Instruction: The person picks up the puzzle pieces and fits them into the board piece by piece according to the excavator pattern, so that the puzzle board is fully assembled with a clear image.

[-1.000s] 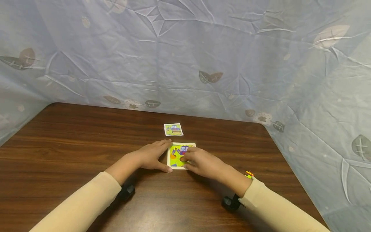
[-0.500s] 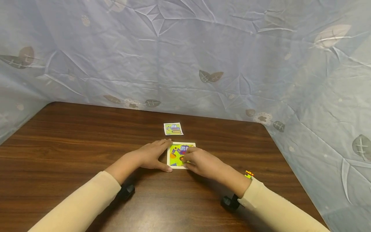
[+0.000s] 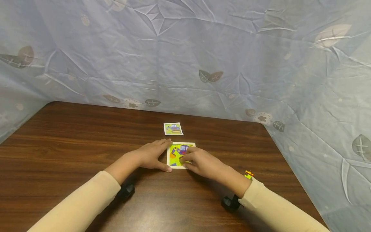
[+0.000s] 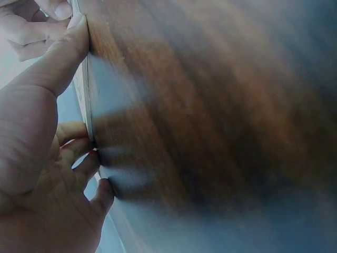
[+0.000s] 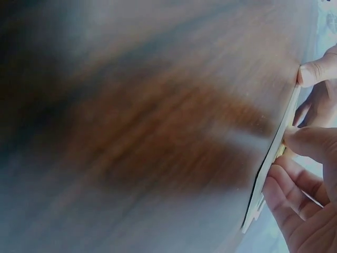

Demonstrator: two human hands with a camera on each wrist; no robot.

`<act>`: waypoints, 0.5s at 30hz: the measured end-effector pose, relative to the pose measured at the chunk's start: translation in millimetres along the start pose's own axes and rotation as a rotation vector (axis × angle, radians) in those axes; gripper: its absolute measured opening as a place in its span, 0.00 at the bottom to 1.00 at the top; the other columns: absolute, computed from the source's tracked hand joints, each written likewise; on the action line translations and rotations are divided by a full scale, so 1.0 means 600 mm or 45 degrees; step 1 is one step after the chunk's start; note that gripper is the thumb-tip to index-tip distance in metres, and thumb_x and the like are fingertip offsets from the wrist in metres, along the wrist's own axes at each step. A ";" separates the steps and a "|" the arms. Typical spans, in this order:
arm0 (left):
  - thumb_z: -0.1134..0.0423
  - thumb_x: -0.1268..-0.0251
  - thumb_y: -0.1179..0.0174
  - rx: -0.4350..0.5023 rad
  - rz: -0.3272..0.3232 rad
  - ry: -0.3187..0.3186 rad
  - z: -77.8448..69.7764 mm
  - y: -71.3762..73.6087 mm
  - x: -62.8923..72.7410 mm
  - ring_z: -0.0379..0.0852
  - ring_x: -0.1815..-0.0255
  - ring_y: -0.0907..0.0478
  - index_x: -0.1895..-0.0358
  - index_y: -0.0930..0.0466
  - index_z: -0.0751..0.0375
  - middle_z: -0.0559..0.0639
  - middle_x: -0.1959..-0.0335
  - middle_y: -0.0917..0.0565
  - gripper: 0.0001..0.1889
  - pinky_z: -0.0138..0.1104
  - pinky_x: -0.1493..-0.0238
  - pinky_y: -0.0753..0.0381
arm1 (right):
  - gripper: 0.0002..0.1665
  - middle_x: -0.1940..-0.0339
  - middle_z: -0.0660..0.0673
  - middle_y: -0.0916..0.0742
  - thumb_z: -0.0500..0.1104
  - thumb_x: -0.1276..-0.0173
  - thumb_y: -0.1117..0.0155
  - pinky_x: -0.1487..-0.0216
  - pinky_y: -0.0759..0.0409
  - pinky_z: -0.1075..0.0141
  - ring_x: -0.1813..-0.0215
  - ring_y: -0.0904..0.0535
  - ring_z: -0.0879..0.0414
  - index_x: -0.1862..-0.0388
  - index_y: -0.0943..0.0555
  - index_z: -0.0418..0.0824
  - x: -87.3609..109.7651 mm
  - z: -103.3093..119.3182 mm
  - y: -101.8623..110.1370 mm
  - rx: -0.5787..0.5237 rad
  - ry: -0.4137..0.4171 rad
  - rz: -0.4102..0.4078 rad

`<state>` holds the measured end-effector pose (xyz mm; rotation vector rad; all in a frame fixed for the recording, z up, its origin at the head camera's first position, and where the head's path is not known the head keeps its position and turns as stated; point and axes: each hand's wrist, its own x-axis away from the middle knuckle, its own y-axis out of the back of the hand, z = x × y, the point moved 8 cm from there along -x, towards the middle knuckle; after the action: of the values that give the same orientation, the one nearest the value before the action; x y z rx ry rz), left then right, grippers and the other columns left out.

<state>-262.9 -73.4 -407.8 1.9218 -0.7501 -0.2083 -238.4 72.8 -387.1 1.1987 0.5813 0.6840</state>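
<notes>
A square jigsaw puzzle [image 3: 176,149] with a pale frame lies on the table, showing a purple and orange excavator on lime green. My left hand [image 3: 151,156] spans its left side, the thumb at the near corner and the fingers at the far corner. In the left wrist view, the fingertips [image 4: 108,187] of that hand come down along the board's edge. My right hand [image 3: 204,162] is over the right part, thumb and fingers bent together on a puzzle piece [image 3: 181,160] low in the picture. The fingers hide most of that piece and the board's right side.
Behind the board lies a small printed picture card [image 3: 173,129] of the same excavator. A loose puzzle piece [image 3: 248,174], green with red and yellow, lies beside the right sleeve. A patterned blue-grey cloth [image 3: 179,58] hangs behind the brown wooden table [image 3: 87,135].
The right fingertips shift slightly over the lower part of the puzzle, and the piece at them turns or tilts a little. The left hand and the board keep their place.
</notes>
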 end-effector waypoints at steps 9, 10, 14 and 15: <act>0.37 0.37 0.29 0.006 0.000 0.005 0.001 -0.001 0.000 0.66 0.14 0.47 0.16 0.47 0.63 0.62 0.13 0.46 0.56 0.65 0.18 0.43 | 0.11 0.54 0.48 0.13 0.41 0.27 0.29 0.53 0.16 0.70 0.56 0.19 0.60 0.49 0.09 0.41 0.000 0.002 0.001 -0.011 0.005 0.017; 0.36 0.37 0.29 0.005 0.000 0.006 0.001 -0.001 -0.001 0.66 0.14 0.47 0.16 0.48 0.63 0.62 0.13 0.46 0.56 0.65 0.17 0.43 | 0.11 0.52 0.48 0.12 0.41 0.26 0.30 0.50 0.15 0.68 0.54 0.18 0.59 0.48 0.10 0.41 0.001 0.001 0.001 -0.023 0.003 0.034; 0.36 0.37 0.29 0.000 0.003 0.012 0.001 -0.002 0.000 0.66 0.13 0.47 0.16 0.48 0.63 0.62 0.13 0.46 0.56 0.65 0.17 0.44 | 0.15 0.44 0.47 0.12 0.42 0.23 0.33 0.42 0.15 0.63 0.46 0.17 0.57 0.41 0.13 0.42 0.011 -0.010 0.003 -0.118 0.007 0.097; 0.36 0.37 0.30 0.001 0.005 0.011 0.000 -0.002 0.000 0.66 0.13 0.48 0.16 0.48 0.63 0.62 0.13 0.46 0.56 0.65 0.17 0.44 | 0.16 0.42 0.47 0.12 0.43 0.23 0.34 0.42 0.15 0.62 0.45 0.17 0.56 0.40 0.14 0.41 0.016 -0.013 0.004 -0.148 0.006 0.104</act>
<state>-262.4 -73.1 -408.6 1.9205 -0.7477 -0.1973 -238.1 85.4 -387.3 1.1175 0.4917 0.7797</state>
